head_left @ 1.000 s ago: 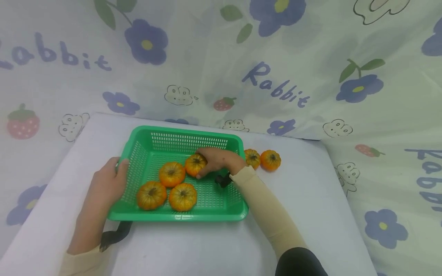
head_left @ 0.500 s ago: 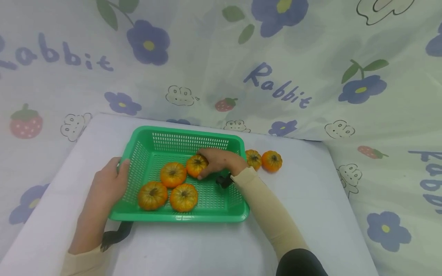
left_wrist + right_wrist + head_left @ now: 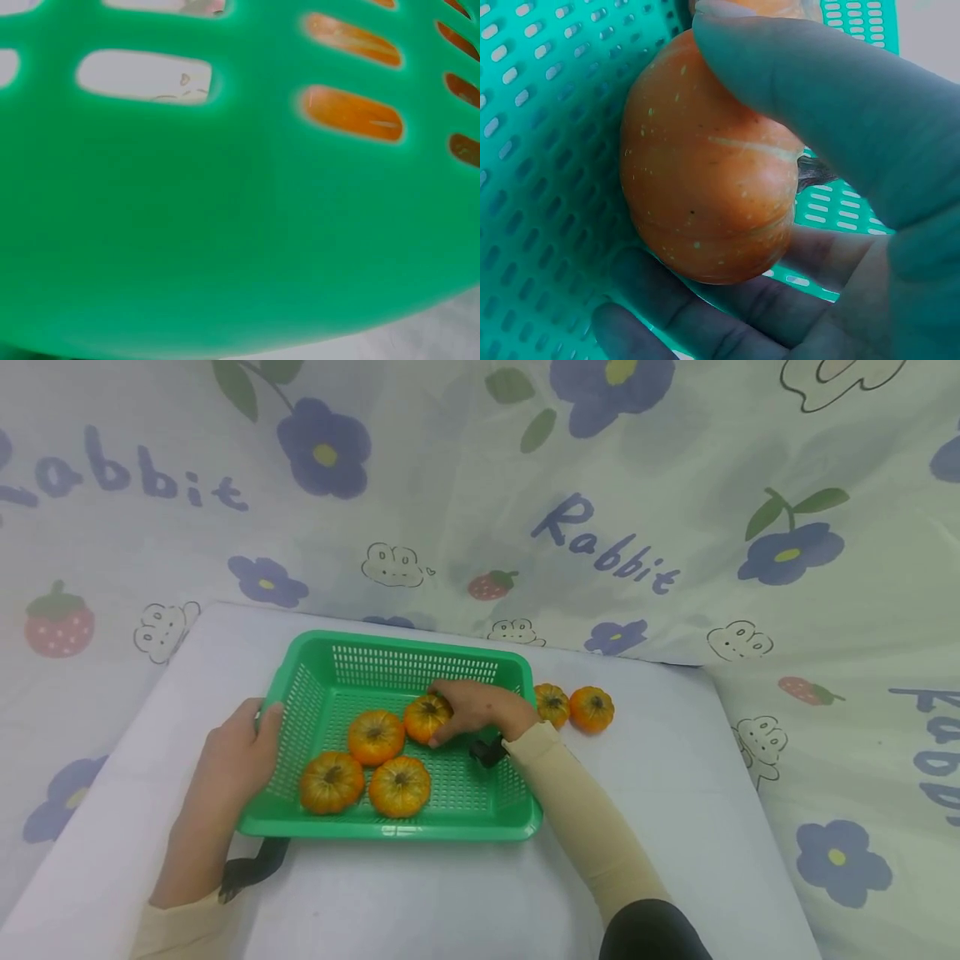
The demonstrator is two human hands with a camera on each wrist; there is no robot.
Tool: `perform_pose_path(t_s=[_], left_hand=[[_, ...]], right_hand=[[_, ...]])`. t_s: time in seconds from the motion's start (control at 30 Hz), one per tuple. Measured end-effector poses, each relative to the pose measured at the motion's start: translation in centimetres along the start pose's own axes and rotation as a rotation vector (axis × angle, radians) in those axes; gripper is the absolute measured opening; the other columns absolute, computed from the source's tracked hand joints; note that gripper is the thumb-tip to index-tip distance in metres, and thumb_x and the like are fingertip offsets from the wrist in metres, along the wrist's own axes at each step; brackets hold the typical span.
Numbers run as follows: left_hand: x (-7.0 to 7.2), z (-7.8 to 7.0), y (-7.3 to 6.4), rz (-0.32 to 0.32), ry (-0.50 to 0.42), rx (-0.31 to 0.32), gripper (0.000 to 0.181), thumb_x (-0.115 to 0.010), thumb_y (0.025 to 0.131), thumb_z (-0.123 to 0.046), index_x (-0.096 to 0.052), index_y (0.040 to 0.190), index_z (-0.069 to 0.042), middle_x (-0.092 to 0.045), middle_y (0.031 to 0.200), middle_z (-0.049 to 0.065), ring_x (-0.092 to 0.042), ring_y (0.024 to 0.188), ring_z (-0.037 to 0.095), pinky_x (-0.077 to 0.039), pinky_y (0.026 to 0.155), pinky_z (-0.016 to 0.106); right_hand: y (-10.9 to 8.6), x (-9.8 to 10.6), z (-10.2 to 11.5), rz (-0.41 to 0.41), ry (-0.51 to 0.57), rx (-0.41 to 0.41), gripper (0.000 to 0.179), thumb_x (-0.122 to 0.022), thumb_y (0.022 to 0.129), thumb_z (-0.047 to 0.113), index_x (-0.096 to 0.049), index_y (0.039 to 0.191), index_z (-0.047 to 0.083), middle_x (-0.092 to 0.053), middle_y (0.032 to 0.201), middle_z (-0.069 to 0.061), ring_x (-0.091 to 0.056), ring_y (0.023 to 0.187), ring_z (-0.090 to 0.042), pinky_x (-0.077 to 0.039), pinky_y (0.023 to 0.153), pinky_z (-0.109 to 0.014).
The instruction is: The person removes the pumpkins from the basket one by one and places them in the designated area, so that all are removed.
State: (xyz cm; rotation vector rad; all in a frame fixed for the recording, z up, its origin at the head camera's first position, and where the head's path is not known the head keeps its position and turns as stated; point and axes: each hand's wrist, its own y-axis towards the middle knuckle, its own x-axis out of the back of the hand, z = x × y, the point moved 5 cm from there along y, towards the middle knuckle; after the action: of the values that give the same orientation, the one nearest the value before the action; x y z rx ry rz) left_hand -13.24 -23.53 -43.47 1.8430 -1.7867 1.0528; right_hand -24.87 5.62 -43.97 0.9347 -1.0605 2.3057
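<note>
While the left hand (image 3: 228, 760) grips the green basket's (image 3: 390, 828) left rim, the right hand (image 3: 476, 708) curls its fingers (image 3: 795, 82) round an orange, speckled, dark-stemmed pumpkin (image 3: 426, 718) near the basket's far wall. Three pumpkins (image 3: 375, 764) fill the left half; the right half lies bare.
</note>
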Motion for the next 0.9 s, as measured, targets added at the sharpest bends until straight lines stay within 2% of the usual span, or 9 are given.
perform_pose_path(t_s=[0.17, 0.4, 0.67, 0.9], left_hand=[[0.1, 0.1, -0.1, 0.002, 0.002, -0.001, 0.079, -0.016, 0.112, -0.053, -0.026, 0.157, 0.011, -0.048, 0.139, 0.042, -0.055, 0.112, 0.055, -0.047, 0.086, 0.07], [0.2, 0.0, 0.0, 0.009, -0.004, -0.003, 0.079, -0.016, 0.112, -0.053, -0.024, 0.158, 0.011, -0.041, 0.147, 0.044, -0.044, 0.127, 0.064, -0.039, 0.098, 0.077], [0.1, -0.3, -0.1, 0.018, -0.022, 0.014, 0.079, -0.015, 0.111, -0.054, -0.026, 0.157, 0.01, -0.046, 0.142, 0.042, -0.053, 0.118, 0.059, -0.047, 0.088, 0.071], [0.3, -0.3, -0.3, 0.02, -0.018, 0.026, 0.079, -0.016, 0.111, -0.054, -0.025, 0.158, 0.009, -0.047, 0.141, 0.041, -0.055, 0.115, 0.055, -0.048, 0.086, 0.068]], right_hand=[[-0.1, 0.1, 0.3, -0.013, -0.003, -0.001, 0.086, -0.087, 0.087, 0.042, -0.044, 0.155, 0.011, -0.054, 0.15, -0.009, -0.052, 0.134, -0.024, -0.041, 0.114, -0.041], [-0.3, 0.4, 0.7, -0.042, -0.046, 0.028, 0.086, -0.086, 0.088, 0.042, -0.043, 0.156, 0.011, -0.053, 0.152, -0.009, -0.051, 0.136, -0.024, -0.04, 0.115, -0.041], [-0.5, 0.9, 1.2, -0.11, -0.075, 0.031, 0.085, -0.085, 0.089, 0.04, -0.042, 0.156, 0.009, -0.057, 0.146, -0.009, -0.055, 0.128, -0.022, -0.045, 0.11, -0.039], [-2.1, 1.8, 2.7, -0.154, -0.107, 0.077, 0.089, -0.086, 0.089, 0.039, -0.039, 0.157, 0.005, -0.055, 0.15, -0.012, -0.055, 0.131, -0.024, -0.044, 0.111, -0.04]])
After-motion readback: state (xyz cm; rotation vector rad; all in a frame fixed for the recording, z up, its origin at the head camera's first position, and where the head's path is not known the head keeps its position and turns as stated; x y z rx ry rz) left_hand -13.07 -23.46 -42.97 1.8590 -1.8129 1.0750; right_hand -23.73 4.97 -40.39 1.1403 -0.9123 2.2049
